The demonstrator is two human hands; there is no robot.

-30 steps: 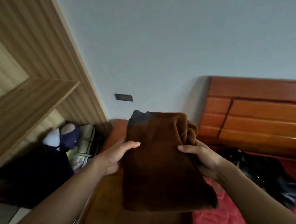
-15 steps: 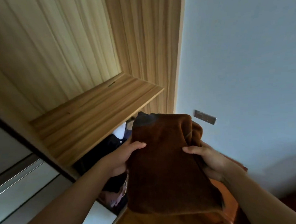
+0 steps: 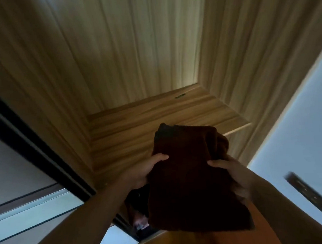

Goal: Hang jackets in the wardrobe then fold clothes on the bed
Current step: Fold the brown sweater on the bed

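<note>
So the wooden shelf (image 3: 156, 122) in my wardrobe (image 3: 134, 48) runs between both side walls, stripy grain, paler front edge on the right. Small dark slot-looking mark (image 3: 180, 96) near the back, can't tell what.

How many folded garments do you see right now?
1. The brown folded garment is gripped by the left hand and right hand, in front of the wooden wardrobe shelf. Dark shapes in the compartment beneath it may be more clothes; too dim to tell.
</note>
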